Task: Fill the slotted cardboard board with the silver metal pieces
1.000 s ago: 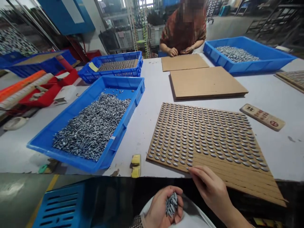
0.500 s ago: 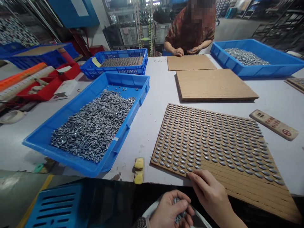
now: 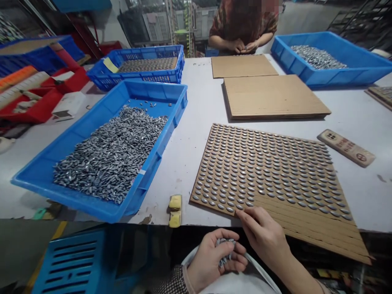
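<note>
Cupping a handful of grey spindle-shaped pieces (image 3: 225,248), the left hand (image 3: 208,257) sits at the bottom centre of the head view, fingers loosely curled, thumb across the heap. To its right, the right hand (image 3: 266,234) has its fingertips drawn together at the near edge of a corrugated cardboard sheet (image 3: 315,228); whether they pinch a piece cannot be told. Rows of similar pieces cover most of that sheet, right of centre, leaving a bare strip at lower right. More lie heaped in a blue plastic tray (image 3: 173,88), left of centre.

The pieces look light, hard and smooth, probably slippery; a fingertip pinch across the thick middle should grip better than the tapered ends. The sheet seems light and fairly stiff, likely creasing if bent; its bare margin offers the safest hold, kept level.
</note>
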`<state>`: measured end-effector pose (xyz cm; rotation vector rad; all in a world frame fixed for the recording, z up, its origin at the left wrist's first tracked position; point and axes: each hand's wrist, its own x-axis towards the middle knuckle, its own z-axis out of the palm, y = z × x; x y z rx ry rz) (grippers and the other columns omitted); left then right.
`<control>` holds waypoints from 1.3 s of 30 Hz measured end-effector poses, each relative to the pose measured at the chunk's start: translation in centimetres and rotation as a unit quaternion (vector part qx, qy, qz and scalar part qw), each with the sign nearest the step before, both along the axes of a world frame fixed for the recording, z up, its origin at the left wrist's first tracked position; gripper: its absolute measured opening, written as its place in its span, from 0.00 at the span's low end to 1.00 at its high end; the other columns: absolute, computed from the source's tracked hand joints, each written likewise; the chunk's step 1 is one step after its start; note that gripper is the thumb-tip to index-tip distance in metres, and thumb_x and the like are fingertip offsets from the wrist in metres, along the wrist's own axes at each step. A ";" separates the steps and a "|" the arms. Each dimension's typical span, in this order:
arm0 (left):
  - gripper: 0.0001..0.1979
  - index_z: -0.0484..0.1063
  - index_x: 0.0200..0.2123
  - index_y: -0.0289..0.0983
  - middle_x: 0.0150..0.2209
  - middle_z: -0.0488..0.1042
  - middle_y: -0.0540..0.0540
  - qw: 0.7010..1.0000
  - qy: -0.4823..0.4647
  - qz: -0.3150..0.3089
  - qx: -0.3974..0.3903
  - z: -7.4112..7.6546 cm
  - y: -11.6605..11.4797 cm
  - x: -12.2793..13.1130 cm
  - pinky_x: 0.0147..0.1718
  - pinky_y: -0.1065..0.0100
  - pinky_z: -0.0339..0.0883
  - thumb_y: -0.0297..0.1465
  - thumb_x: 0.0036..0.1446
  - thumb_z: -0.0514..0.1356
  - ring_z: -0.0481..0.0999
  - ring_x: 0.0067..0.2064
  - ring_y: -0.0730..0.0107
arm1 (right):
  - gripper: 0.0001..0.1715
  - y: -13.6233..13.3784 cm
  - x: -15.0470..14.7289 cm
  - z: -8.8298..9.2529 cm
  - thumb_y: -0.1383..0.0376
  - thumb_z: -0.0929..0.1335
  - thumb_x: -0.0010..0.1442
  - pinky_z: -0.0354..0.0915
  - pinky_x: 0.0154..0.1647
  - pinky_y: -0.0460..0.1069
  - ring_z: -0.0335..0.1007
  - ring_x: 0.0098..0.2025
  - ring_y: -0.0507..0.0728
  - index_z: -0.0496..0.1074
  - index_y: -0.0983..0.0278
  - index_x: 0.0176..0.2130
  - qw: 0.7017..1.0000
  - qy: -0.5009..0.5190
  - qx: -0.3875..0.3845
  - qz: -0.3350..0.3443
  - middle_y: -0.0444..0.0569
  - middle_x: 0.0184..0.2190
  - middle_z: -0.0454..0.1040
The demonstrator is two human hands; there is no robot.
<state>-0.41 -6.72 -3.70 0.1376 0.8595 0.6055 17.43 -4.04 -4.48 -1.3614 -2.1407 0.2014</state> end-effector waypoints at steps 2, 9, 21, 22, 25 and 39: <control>0.16 0.67 0.41 0.32 0.33 0.77 0.41 1.000 0.000 0.005 0.008 -0.1 -0.1 -0.1 0.32 0.67 0.71 0.32 0.51 0.66 0.79 0.30 0.67 | 0.16 0.0 0.0 0.0 0.73 0.63 0.64 0.69 0.37 0.50 0.69 0.37 0.56 0.74 0.62 0.48 1.000 0.007 -0.003 0.001 0.52 0.35 0.73; 0.18 0.65 0.39 0.34 0.30 0.77 0.44 0.999 -0.003 0.027 0.040 -0.2 0.1 0.1 0.29 0.70 0.71 0.37 0.51 0.67 0.79 0.29 0.68 | 0.19 -0.9 0.2 1.1 0.71 0.63 0.64 0.71 0.42 0.51 0.72 0.43 0.57 0.70 0.61 0.54 0.997 0.073 -0.028 0.001 0.53 0.41 0.74; 0.20 0.66 0.33 0.34 0.22 0.73 0.49 0.994 0.014 0.029 0.106 -1.0 0.0 1.0 0.15 0.78 0.62 0.39 0.46 0.70 0.69 0.19 0.78 | 0.10 -3.0 -0.4 2.8 0.64 0.63 0.66 0.69 0.35 0.45 0.73 0.32 0.53 0.73 0.62 0.35 0.893 0.306 -0.325 0.057 0.46 0.30 0.75; 0.20 0.66 0.33 0.34 0.22 0.73 0.49 0.993 0.015 0.028 0.111 -1.2 0.0 1.2 0.14 0.78 0.61 0.40 0.46 0.70 0.68 0.18 0.79 | 0.10 -3.0 -0.2 2.7 0.65 0.63 0.66 0.69 0.35 0.45 0.73 0.33 0.53 0.73 0.62 0.35 0.899 0.301 -0.311 0.070 0.46 0.30 0.75; 0.22 0.67 0.34 0.34 0.22 0.73 0.49 0.994 0.006 0.032 0.109 -1.6 0.2 1.8 0.12 0.79 0.58 0.43 0.46 0.69 0.67 0.17 0.79 | 0.09 -2.9 0.9 2.2 0.67 0.63 0.65 0.71 0.36 0.44 0.74 0.34 0.53 0.74 0.61 0.38 0.936 0.266 -0.219 0.078 0.48 0.32 0.75; 0.20 0.64 0.37 0.35 0.26 0.75 0.46 0.998 0.008 -0.002 0.060 -0.6 0.4 1.6 0.15 0.76 0.62 0.42 0.49 0.66 0.74 0.22 0.72 | 0.17 -0.3 2.6 0.5 0.74 0.61 0.64 0.70 0.36 0.50 0.71 0.38 0.55 0.73 0.61 0.47 0.999 0.033 -0.018 0.035 0.52 0.37 0.74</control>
